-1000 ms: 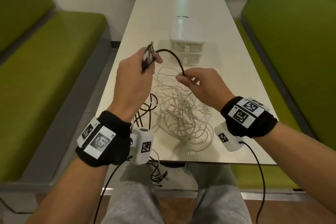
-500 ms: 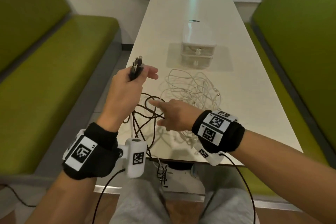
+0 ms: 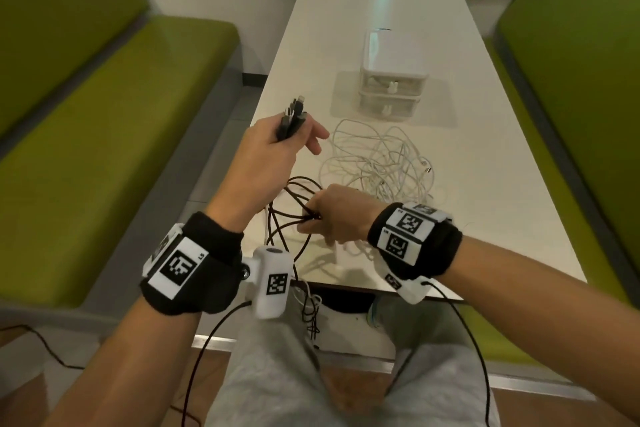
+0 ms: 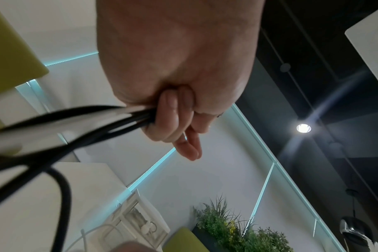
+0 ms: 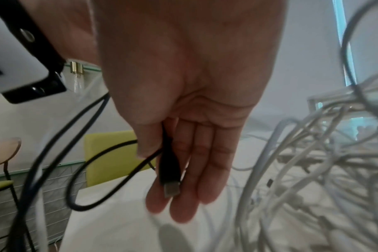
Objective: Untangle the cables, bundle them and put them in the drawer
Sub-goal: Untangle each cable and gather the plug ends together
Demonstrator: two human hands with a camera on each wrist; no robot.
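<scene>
Near the middle of the table, a tangle of white cables (image 3: 377, 163) lies spread out. Black cables (image 3: 287, 215) loop over the table's front left corner and hang off its edge. My left hand (image 3: 294, 135) is raised above that corner and grips a bunch of black plug ends (image 3: 293, 116); in the left wrist view its fingers (image 4: 173, 119) curl round the black cables (image 4: 110, 119). My right hand (image 3: 311, 218) is low over the black loops. Its thumb pinches a black plug (image 5: 168, 172) against the fingers (image 5: 205, 170). A white two-drawer unit (image 3: 391, 80) stands behind the tangle, both drawers closed.
The white table (image 3: 502, 201) runs away from me between two green benches (image 3: 104, 135), with bare surface to the right of the tangle and beyond the drawer unit. My knees are under the front edge. Thin black sensor leads trail from both wristbands.
My right hand let go of the raised black cable arc, came down toward the near left corner and pinched a black plug. My left hand still holds the bunch of plugs.
</scene>
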